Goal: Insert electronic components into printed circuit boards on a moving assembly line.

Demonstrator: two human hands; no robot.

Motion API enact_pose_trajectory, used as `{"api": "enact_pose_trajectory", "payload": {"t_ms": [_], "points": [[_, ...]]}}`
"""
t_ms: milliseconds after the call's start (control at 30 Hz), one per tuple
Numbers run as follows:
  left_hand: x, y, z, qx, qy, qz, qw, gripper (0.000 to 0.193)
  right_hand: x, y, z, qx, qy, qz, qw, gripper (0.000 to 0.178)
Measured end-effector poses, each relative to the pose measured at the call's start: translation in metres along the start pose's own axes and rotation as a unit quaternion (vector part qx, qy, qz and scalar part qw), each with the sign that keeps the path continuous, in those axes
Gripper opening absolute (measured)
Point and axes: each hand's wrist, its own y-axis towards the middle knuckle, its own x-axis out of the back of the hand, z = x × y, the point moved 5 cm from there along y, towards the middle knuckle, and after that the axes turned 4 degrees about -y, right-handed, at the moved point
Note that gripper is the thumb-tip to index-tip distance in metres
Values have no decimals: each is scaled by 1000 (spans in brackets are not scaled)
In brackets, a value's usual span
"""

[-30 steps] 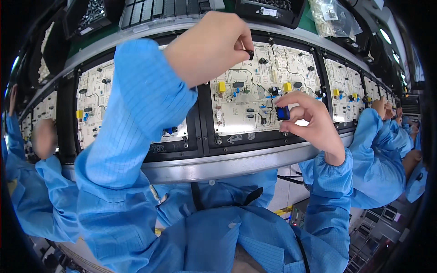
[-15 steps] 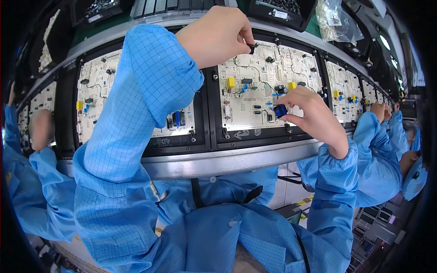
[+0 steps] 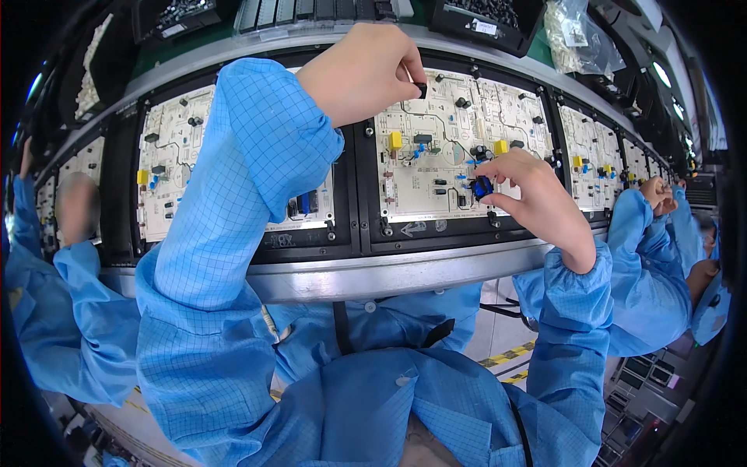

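A white circuit board (image 3: 405, 204) in a black frame lies in front of me. Over its far left corner, my left hand (image 3: 362, 74) pinches a small black component (image 3: 422, 90) between thumb and fingertips. Lower on the same board, the thumb and fingers of my right hand (image 3: 537, 191) are closed around a blue-and-black block-shaped component (image 3: 481, 187). That part is at the board's surface; I cannot tell whether it is seated. A yellow block component (image 3: 395, 140) stands on the board's left side, and a second yellow block (image 3: 500, 146) is beyond my right hand.
More framed boards (image 3: 587, 171) run along the line on both sides. A metal rail (image 3: 366, 279) edges the near side. Behind are a black parts bin (image 3: 478, 27), a clear plastic bag (image 3: 572, 35) and grey tubes (image 3: 311, 9). Blue-sleeved co-workers sit left and right.
My left hand has drawn slightly left and nearer, and the black component in its fingertips now shows more plainly. My right hand stays at the blue-and-black component.
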Motion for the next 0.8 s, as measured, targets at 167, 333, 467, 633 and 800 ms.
{"api": "enact_pose_trajectory", "payload": {"t_ms": [167, 333, 467, 633, 800], "points": [[-3, -1, 0, 5, 14, -5, 1000, 18, -2, -3, 7, -6, -17, -30, 999, 33], [-4, -1, -1, -10, 12, -9, 1000, 19, -4, -2, 28, 20, -99, -39, 994, 33], [-10, -1, -2, 2, -8, -7, 1000, 17, -14, -6, 28, 22, -178, -33, 983, 34], [-20, 4, 2, 23, -26, 20, 999, 16, -7, -10, 24, 13, -98, -22, 995, 38], [-30, 3, 16, 14, 23, 16, 1000, 15, 44, 31, 7, 49, -102, -112, 987, 38]]}}
